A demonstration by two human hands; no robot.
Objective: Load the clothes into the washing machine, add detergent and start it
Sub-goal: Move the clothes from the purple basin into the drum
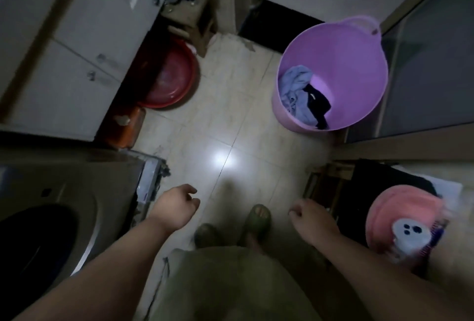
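Purple tub (359, 64), blue and black clothes (297, 90) inside; red basin (174, 77) far left; green slippers (257, 218); beige floor (225, 120).

Blue and black clothes (301, 95) lie crumpled inside the purple tub (359, 64).

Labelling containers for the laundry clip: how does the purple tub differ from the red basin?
The purple tub is tall and deep with a rim handle; the red basin is low and shallow. The tub holds clothes, a light blue one and a dark one; nothing shows in the basin. The tub stands in the open floor by the glass door; the basin is half tucked under the cabinets. Both are round and sit on the tiled floor.
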